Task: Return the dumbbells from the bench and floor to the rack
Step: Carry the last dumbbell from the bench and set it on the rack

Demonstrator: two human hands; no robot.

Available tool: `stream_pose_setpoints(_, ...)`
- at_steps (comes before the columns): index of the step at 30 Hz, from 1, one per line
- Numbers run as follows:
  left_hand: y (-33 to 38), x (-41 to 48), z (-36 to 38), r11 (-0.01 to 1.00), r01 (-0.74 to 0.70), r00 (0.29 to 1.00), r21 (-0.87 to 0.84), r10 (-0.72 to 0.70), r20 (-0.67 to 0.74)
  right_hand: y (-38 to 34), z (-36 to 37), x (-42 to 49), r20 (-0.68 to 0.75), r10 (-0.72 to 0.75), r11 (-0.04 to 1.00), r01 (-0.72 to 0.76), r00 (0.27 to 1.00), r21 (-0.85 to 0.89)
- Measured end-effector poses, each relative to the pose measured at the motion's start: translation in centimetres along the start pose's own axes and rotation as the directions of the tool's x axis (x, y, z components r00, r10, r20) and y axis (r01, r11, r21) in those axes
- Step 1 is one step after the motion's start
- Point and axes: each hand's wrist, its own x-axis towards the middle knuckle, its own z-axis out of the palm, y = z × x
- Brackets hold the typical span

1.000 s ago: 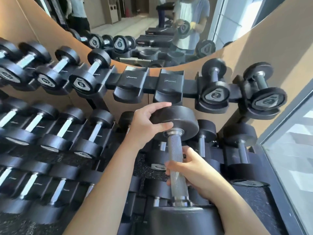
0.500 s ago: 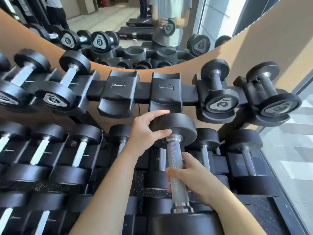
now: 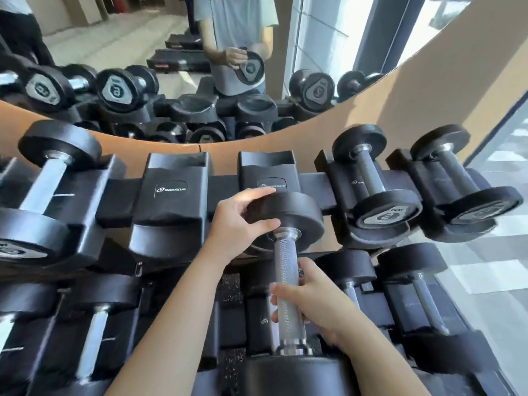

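- One dumbbell [image 3: 286,281] is held by both hands, handle running away from the camera, clear of any cradle.
- Right hand [image 3: 313,302] is wrapped closed around the knurled handle, near its middle, fingers curled over the left side of the bar.
- Left hand [image 3: 238,221] is cupped over the far head of the dumbbell: fingers spread across the top edge, thumb pressed on the near face just above the collar. Partly open grip, steadying contact only.
- Near head of the dumbbell sits at the bottom edge of the view, below the right hand.
- Rack [image 3: 114,201] top tier: two empty cradles, one [image 3: 171,195] ahead-left of the left hand, the other [image 3: 267,170] directly beyond its fingertips, partly hidden by the far head.
- Two small racked dumbbells [image 3: 377,192] and [image 3: 468,184] are seated right of the hands; a larger one [image 3: 48,184] is seated far left.
- Lower tiers below and beside the hands are filled with more dumbbells.
- Mirror [image 3: 171,52] is mounted beyond the rack.
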Motion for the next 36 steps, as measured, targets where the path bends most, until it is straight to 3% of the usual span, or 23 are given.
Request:
stream_pose_setpoints(8,-1.3,6.9,-0.5,0.999,-0.044,0.996,0.015,0.045,-0.075,-3.8,-2.2,6.6,0.0,-0.057,0.998,0.057,0.998,-0.037)
stream_pose_setpoints(14,-1.8,11.6,-1.1,0.993,-0.069,0.993,0.094,0.078,-0.094,-5.9,-2.9,11.3,0.001,-0.08,0.995,0.08,0.997,0.06)
stream_pose_setpoints(24,-3.7,17.0,-1.9,0.998,-0.056,0.993,0.027,0.058,-0.098,-7.9,-3.6,17.2,-0.067,-0.124,0.989,0.129,0.99,0.07)
stream_pose_setpoints(36,-7.6,20.2,-2.1,1.0,-0.021,0.992,0.02,0.023,-0.121,-8.5,-5.1,21.2,-0.027,-0.072,0.996,0.074,0.997,0.049)
